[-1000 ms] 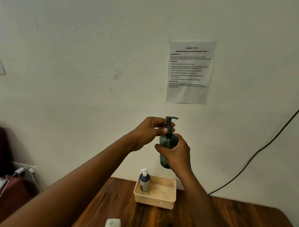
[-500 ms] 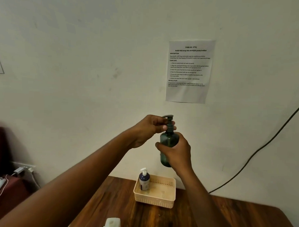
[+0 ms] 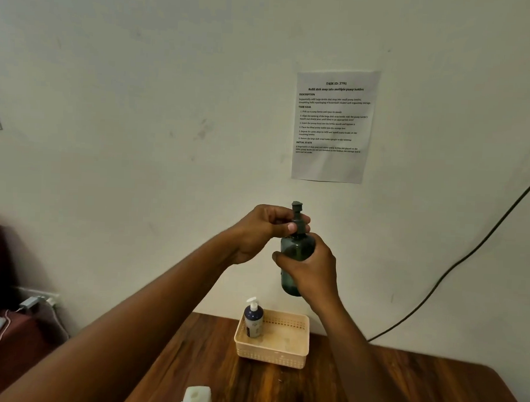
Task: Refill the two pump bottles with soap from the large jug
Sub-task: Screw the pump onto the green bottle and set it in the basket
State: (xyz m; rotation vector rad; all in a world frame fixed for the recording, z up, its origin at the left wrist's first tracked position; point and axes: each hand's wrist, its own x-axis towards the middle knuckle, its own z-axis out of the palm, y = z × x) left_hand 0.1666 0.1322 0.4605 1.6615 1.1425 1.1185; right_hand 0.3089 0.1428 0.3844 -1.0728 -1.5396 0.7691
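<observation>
— Where did we have our hands?

— Our left hand (image 3: 262, 231) was pinched on the pump (image 3: 298, 220), fingers and thumb curled round its collar. Our right hand (image 3: 310, 271) was wrapped round the green bottle (image 3: 295, 250), held up in the air in front of the wall, well above the basket (image 3: 277, 350).

— How did we judge it would handle?

— Stiff plastic, smooth, likely slick if soap got on it. It looked dark with liquid, so probably some weight. Holding the body firmly and turning at the collar seemed right, not at the thin nozzle.

— And the rest?

— The white-pump bottle (image 3: 253, 320) stood in the basket's left corner on the tabletop (image 3: 401, 389); the jug (image 3: 196, 398) peeked in at the bottom edge.

— What differed from a second before?

— The nozzle had pointed right; half a second on it had swung left, and now it faced roughly along our line of sight. The bottle sat slightly higher.
</observation>
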